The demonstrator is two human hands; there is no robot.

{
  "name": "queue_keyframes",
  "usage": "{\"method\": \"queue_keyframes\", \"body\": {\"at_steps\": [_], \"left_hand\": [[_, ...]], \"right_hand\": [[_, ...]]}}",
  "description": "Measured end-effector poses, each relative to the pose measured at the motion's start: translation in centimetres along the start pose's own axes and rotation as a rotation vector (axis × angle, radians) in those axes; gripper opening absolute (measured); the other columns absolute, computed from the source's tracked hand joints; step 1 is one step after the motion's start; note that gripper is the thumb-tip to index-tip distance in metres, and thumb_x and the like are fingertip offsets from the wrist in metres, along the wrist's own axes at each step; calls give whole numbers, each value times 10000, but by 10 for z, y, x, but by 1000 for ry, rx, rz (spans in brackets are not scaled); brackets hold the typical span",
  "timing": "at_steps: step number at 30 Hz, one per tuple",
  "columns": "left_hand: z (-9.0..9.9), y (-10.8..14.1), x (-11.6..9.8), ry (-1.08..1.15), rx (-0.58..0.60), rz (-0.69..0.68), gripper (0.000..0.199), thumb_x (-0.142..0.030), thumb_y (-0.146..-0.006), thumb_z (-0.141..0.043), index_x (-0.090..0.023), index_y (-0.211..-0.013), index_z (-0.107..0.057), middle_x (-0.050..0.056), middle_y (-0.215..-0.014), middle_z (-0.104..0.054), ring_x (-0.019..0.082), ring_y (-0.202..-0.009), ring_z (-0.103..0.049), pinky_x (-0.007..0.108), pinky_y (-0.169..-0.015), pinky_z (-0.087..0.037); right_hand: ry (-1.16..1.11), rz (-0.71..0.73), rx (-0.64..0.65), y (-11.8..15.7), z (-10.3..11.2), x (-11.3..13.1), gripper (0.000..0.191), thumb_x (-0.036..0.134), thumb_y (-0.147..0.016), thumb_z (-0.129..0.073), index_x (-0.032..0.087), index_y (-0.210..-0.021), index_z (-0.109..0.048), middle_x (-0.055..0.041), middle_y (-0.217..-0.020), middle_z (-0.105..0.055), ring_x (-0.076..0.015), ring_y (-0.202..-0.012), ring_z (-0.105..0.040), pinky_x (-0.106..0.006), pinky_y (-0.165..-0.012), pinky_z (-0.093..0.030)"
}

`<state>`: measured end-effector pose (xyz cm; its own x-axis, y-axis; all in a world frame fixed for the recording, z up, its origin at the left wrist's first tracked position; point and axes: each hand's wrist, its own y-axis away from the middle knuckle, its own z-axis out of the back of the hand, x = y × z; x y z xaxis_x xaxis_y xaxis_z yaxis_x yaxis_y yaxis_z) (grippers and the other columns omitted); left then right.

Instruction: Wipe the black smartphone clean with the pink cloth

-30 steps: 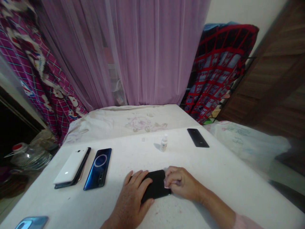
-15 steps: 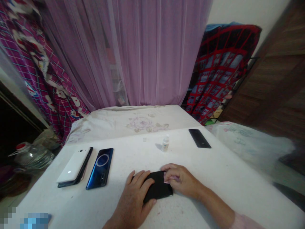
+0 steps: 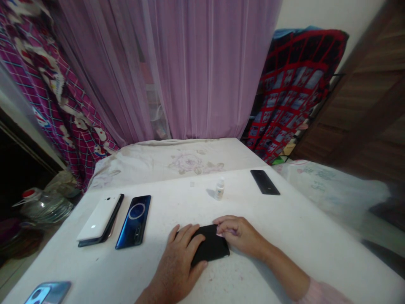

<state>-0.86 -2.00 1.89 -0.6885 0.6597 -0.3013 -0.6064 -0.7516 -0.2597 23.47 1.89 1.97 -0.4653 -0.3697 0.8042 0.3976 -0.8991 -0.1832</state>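
Note:
A black phone lies flat on the white-covered table in front of me. My left hand grips its left end, fingers over the top surface and thumb along the near edge. At the phone's far right corner, my right hand is closed on a small pale purple cloth, mostly hidden by the fingers. The cloth touches the phone's surface. Beyond the hands a small white bottle stands upright.
To the left are a blue phone and a stack with a white phone on top. Another phone is cut off at the lower left. A dark phone lies at the right edge. A water jug stands beside the table.
My right hand with the cloth has shifted slightly toward the far edge of the black phone. My left hand keeps its grip. The view has moved a little, showing the lower-left phone more clearly.

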Motion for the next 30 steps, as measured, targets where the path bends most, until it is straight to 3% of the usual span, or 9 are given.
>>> {"method": "queue_keyframes", "body": {"at_steps": [7,16,25,30], "left_hand": [[2,0,-2,-1,5,1,413,-355,-882,-580,-274,-1280,-508,64,-1397,-500,271,-1273,-449,507,-1093,-277],[0,0,1,29,-11,-1,419,-355,-862,-601,-275,-1264,-517,71,-1383,-508,282,-1257,-464,519,-1093,-267],[1,-1,1,30,8,3,419,-386,-876,-584,-273,-1272,-511,73,-1384,-506,289,-1262,-459,523,-1090,-270],[0,-1,-1,43,42,29,412,-377,-881,-583,-276,-1272,-499,74,-1405,-483,289,-1280,-439,536,-1094,-251]], "right_hand": [[-20,-7,-27,-2,-4,-5,288,62,-714,-497,207,-762,-741,-56,-966,-727,-156,-855,-684,-281,-788,-525],[-115,-103,194,4,9,1,268,86,-699,-532,196,-746,-772,-99,-1198,-645,-194,-1005,-655,-310,-862,-497],[-78,-173,-32,-3,-7,-3,258,131,-712,-507,206,-748,-750,-70,-983,-726,-186,-885,-673,-316,-827,-501],[-91,-179,-48,-3,-8,-4,245,122,-705,-523,207,-753,-748,-69,-980,-727,-190,-891,-671,-325,-849,-493]]}}
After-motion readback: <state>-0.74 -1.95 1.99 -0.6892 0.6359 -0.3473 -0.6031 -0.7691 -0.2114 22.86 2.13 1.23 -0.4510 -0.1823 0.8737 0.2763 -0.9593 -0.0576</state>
